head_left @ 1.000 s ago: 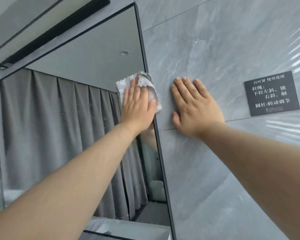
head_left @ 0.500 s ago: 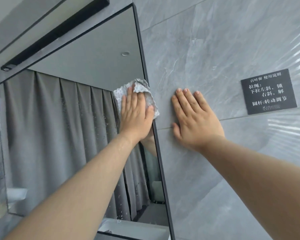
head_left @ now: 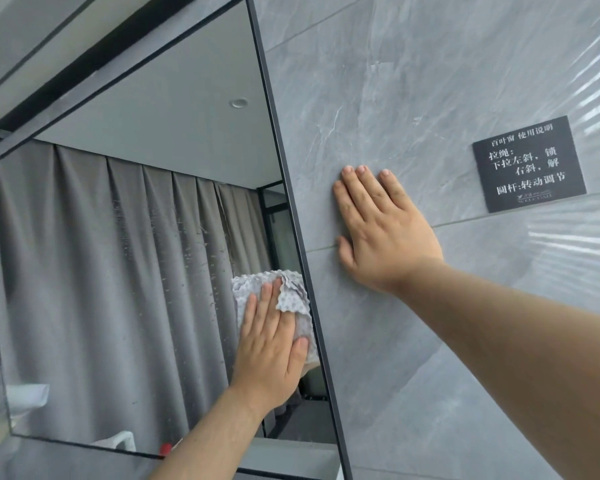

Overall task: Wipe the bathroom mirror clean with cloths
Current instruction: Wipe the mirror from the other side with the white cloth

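Both hands lie flat with straight fingers: the left hand [head_left: 271, 358] presses a dotted grey cloth [head_left: 291, 294] against the mirror [head_left: 118, 271], low at its right edge, while the right hand [head_left: 385, 237] rests palm-down on the grey tiled wall [head_left: 395, 98] just right of the mirror's frame. Droplets [head_left: 194, 252] speckle the mirror's middle.

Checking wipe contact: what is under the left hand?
Under the left hand lies a crumpled patterned cloth, pressed against the mirror beside its right frame. The glass beneath is covered, unseen.
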